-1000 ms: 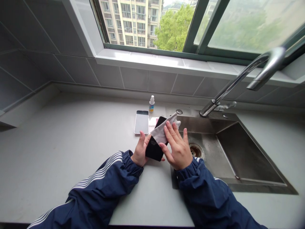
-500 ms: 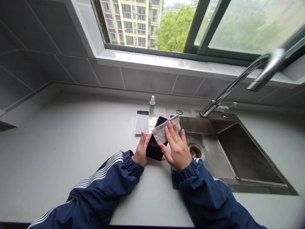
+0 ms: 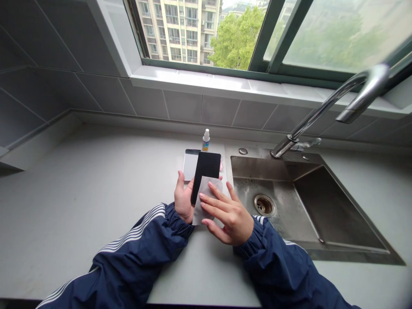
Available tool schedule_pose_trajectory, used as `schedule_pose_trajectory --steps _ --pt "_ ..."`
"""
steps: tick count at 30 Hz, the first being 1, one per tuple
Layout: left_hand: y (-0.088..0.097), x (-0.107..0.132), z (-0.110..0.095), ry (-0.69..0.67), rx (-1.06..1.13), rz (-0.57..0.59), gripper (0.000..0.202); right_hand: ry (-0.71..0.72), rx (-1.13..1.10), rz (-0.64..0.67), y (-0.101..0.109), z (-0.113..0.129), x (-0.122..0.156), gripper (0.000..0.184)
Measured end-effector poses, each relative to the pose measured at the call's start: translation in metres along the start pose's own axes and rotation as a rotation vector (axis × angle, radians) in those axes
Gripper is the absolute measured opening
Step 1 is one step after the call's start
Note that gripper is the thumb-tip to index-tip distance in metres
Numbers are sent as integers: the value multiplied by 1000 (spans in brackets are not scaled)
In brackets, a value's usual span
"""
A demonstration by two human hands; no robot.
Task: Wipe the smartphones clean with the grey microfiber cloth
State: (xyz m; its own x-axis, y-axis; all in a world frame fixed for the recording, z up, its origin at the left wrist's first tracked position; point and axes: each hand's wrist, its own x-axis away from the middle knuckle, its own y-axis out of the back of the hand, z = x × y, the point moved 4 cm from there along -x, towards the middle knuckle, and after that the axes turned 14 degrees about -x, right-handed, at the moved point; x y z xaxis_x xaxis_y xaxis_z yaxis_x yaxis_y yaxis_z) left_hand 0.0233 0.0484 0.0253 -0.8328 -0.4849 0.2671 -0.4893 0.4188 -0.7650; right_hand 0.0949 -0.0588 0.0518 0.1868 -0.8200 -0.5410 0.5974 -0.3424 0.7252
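My left hand (image 3: 184,199) grips a black smartphone (image 3: 206,171) upright from below, its dark face turned up. A grey microfiber cloth (image 3: 204,199) with a zigzag edge covers the phone's lower half. My right hand (image 3: 228,213) lies on that cloth, fingers spread, pressing it to the phone. Behind the hands, a pale phone-shaped slab (image 3: 190,165) lies flat on the counter, partly hidden by the black phone. A small spray bottle (image 3: 206,140) with a white cap stands just beyond it.
A stainless steel sink (image 3: 273,201) with a drain lies to the right of my hands, under a curved chrome faucet (image 3: 325,111). A pink item (image 3: 221,164) shows behind the black phone. Grey wall tiles and a window sill run along the back of the white counter (image 3: 96,201).
The cloth and my right hand have slid down the phone toward me, uncovering its upper half. The phone now stands more upright, and my right hand has turned its fingers to the left.
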Motion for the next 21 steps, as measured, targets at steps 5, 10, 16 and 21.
schedule_pose_trajectory --steps 5,10,16,21 --pt "1 2 4 46 -6 25 91 -51 52 152 -11 -1 1 55" --pt "0 1 18 75 -43 100 88 -192 200 133 -11 -10 2 75" --pt "-4 -1 22 -57 -242 172 74 -335 318 -33 6 -28 5 74" --pt "7 3 31 39 -384 226 73 -374 316 -153 15 -35 7 75"
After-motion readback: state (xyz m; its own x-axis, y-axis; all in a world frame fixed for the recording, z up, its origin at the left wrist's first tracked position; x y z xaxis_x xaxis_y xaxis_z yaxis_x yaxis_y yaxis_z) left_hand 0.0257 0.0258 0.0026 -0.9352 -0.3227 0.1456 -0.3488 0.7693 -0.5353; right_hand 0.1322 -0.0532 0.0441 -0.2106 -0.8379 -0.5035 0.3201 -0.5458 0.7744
